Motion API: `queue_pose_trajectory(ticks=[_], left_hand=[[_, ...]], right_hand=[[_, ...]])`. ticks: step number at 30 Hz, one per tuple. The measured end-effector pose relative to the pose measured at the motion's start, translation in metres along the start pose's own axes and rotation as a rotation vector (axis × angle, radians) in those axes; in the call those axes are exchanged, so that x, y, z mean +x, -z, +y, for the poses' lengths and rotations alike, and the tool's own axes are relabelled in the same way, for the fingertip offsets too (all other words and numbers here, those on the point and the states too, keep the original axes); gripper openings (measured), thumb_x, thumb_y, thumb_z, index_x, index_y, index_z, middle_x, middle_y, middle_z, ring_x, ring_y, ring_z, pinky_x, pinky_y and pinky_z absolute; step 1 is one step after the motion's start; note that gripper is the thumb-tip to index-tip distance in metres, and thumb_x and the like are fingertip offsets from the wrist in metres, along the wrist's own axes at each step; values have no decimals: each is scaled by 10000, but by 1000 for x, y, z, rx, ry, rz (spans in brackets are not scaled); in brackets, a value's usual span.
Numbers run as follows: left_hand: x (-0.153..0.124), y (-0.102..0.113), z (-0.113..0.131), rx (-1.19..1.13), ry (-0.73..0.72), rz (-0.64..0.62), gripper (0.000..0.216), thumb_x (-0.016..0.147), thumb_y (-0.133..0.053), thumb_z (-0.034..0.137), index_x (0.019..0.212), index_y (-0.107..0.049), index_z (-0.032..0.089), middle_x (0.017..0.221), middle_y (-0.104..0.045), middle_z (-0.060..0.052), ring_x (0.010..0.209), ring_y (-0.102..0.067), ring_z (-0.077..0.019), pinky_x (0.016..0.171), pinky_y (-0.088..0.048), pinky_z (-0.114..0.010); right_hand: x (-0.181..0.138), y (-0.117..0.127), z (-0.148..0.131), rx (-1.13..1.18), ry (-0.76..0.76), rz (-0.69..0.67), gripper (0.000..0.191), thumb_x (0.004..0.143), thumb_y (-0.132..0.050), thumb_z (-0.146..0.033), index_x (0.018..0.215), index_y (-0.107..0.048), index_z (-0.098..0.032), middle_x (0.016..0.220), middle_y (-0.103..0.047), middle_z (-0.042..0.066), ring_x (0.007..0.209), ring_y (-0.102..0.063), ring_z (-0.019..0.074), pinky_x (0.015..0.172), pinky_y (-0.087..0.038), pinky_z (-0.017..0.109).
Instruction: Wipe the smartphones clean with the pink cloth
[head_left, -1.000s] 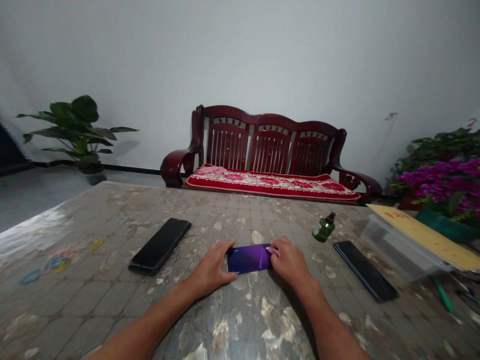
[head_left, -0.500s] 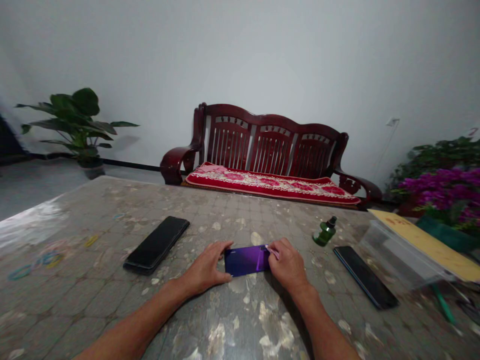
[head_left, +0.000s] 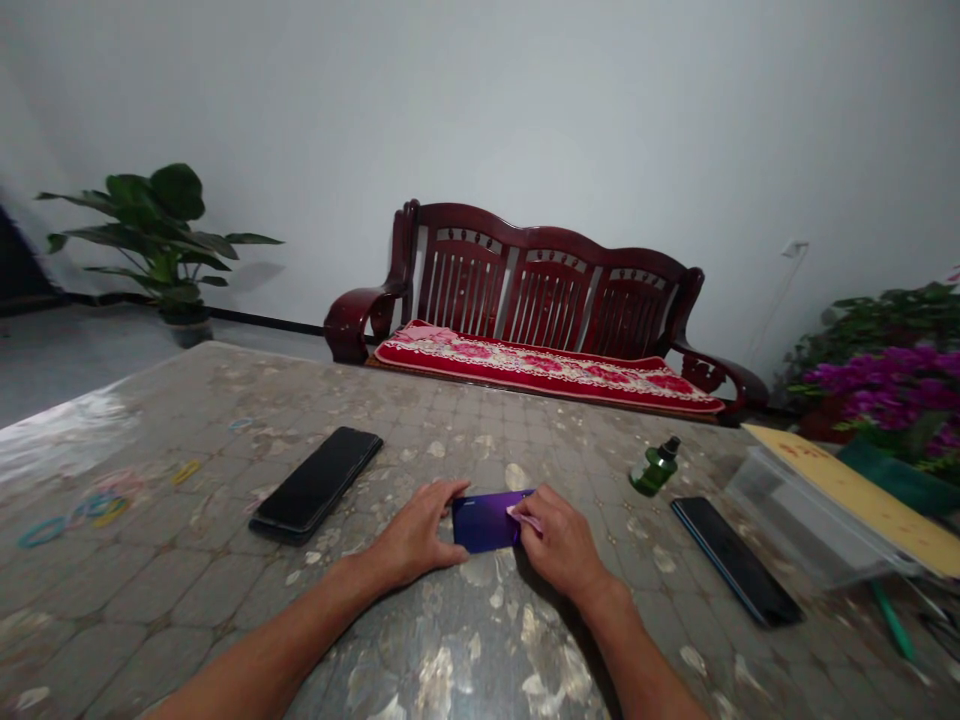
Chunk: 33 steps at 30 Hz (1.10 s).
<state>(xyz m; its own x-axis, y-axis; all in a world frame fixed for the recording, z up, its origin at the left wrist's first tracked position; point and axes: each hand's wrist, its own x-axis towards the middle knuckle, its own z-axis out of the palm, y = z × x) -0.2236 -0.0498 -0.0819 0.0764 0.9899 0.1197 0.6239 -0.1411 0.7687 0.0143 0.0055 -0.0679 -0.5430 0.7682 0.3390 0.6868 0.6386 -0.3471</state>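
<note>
A purple-blue smartphone (head_left: 484, 522) lies back up on the patterned table. My left hand (head_left: 420, 535) grips its left end, thumb on the near edge and fingers on the far edge. Over the phone's right part, my right hand (head_left: 559, 540) is closed on a small pale pink piece (head_left: 523, 518) that looks like folded cloth or tissue. The pink piece touches the phone's back, and the hand hides the phone's right end. To the right stands a small green bottle (head_left: 654, 468) with a black top.
One dark phone (head_left: 319, 482) lies at left, another (head_left: 735, 560) at right. Coloured bands (head_left: 105, 505) are scattered at far left. A clear plastic box (head_left: 802, 520) with a yellow sheet (head_left: 847, 490) on it stands right, near a green-handled tool (head_left: 892, 620). A wooden bench (head_left: 540, 290) stands beyond.
My right hand has moved left across the phone's back with the pink piece. My left hand still grips the left end. The view has shifted slightly.
</note>
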Motion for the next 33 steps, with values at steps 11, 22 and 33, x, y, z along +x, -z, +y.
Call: queue_pose_trajectory(ticks=[11,22,33], left_hand=[[0,-2,-2,39,-39,14,789,591,-773,216,1343,-532,195,1222,-632,-94,1102,-602,-290,964,-504,-414],[-1,-2,1,117,-100,40,724,624,-734,220,1323,-550,192,1236,-646,-108,1142,-584,-309,1010,-466,-453],[2,-8,-3,151,-127,49,805,613,-830,323,1348,-527,192,1245,-631,-114,1168,-557,-331,1027,-437,-474]], right_hand=[[0,-1,2,21,-76,61,166,881,-527,-138,874,-673,-218,868,-633,30,822,-599,163,746,-410,252],[1,-2,4,-22,-115,96,170,956,-523,-210,871,-669,-222,828,-617,23,796,-589,168,723,-411,257],[4,-4,-11,53,105,29,188,955,-517,-149,990,-686,-223,934,-651,38,910,-574,182,824,-422,279]])
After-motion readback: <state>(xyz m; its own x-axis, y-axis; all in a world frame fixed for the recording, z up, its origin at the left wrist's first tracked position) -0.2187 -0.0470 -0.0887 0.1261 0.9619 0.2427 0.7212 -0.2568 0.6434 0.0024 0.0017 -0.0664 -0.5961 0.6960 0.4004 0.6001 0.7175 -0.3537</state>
